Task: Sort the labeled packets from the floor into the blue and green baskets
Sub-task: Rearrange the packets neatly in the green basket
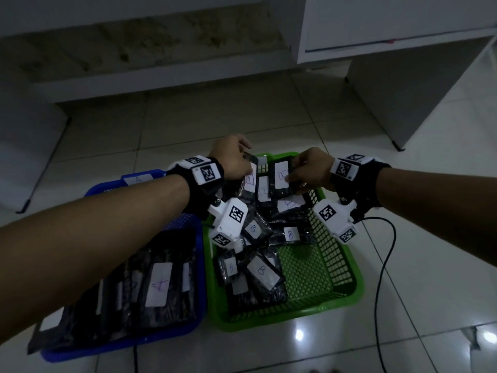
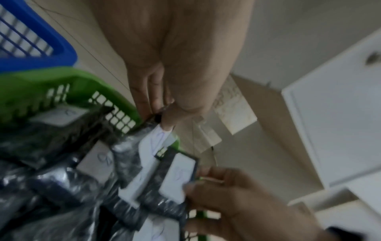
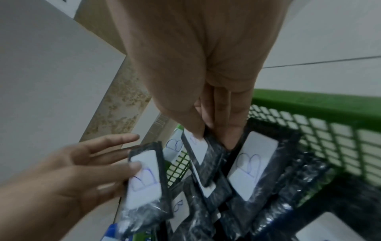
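Both hands hover over the far end of the green basket point(image 1: 347, 267), which holds several black packets with white "B" labels. My left hand point(image 1: 246, 162) pinches the top of one black packet point(image 1: 251, 179) between thumb and fingers; its label reads "B" point(image 3: 144, 176). My right hand point(image 1: 291, 170) pinches a second labelled packet point(image 1: 281, 176) by its top edge point(image 3: 198, 148). Both packets hang upright, side by side, above the pile. The blue basket point(image 1: 121, 343) on the left holds packets labelled "A" point(image 1: 158, 284).
The baskets stand side by side on a glossy tiled floor. A black cable point(image 1: 387, 265) loops over the tiles right of the green basket. A white cabinet point(image 1: 403, 76) stands at the back right, a low shelf point(image 1: 161, 82) at the back.
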